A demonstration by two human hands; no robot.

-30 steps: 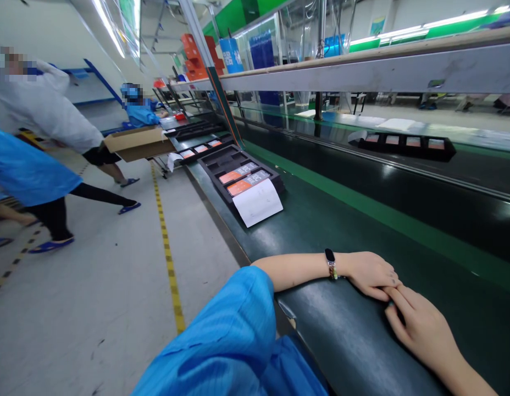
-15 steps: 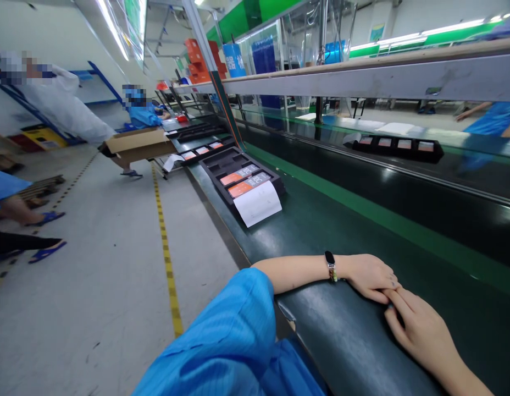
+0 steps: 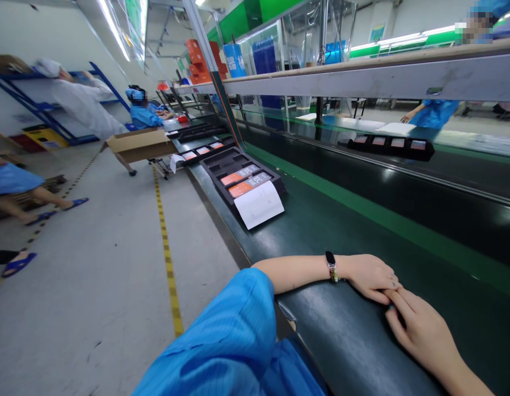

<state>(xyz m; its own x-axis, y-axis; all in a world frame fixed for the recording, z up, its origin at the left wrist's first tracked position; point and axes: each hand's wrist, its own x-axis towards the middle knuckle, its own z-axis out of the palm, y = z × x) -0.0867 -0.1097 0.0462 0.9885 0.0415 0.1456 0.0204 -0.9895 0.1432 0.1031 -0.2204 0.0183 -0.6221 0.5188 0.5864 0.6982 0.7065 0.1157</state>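
My left hand (image 3: 368,276) lies on the dark green worktop (image 3: 333,330), with a dark watch (image 3: 330,257) and a beaded bracelet (image 3: 333,273) at its wrist. My right hand (image 3: 426,330) rests against it from the right. The fingers of both hands meet and overlap, so some fingertips are hidden. On the right hand the thumb stands apart from the extended fingers. Neither hand shows any object in it. Beyond the left forearm sits a black compartment tray (image 3: 217,177) with orange-and-grey boxes (image 3: 250,184) and a white sheet (image 3: 260,205) hanging over its near end.
Farther along are more black trays (image 3: 197,132) and an open cardboard carton (image 3: 139,144) on a cart. Across the line, another black tray (image 3: 389,147) lies on the dark conveyor (image 3: 362,170). A metal post (image 3: 220,82) rises beside the worktop. Several co-workers are around.
My hands stay in place. The tray on the far conveyor has shifted slightly left. A co-worker across the line has moved left, and people at the left have changed position.
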